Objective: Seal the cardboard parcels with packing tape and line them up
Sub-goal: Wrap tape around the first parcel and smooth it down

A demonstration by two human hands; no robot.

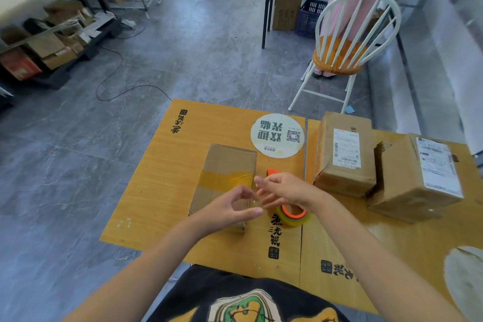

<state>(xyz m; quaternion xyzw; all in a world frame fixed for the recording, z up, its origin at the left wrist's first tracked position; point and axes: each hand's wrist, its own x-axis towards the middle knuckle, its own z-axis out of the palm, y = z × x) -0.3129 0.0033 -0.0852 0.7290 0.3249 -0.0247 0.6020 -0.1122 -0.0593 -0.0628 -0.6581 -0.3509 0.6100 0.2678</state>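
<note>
Left hand (230,208): I hold it over the near end of the box (227,172), thumb and forefinger curled toward each other; a clear strip seems to run between my hands, but I cannot tell whether it is pinched.
Right hand (282,191): fingers loosely spread, tips pointing at the left hand; grip on the strip likewise unclear.
Box location: left table (156,178), lying flat, a yellowish tape band across its middle.
Tape roll (294,215): just right of the box, under my right wrist, orange core, clear film.
Orange tool (272,171): beside the box; type unclear.
Handling, tape: I judge it thin, limp and sticky, prone to folding on itself; hold by the edges, keep it taut.
Handling, box: I judge it light and stiff; press on the flaps, grip by the side walls.
Count, parcels: three; two labelled parcels (345,154) (418,178) touch on the right table.
Count, rolls: one.
</note>
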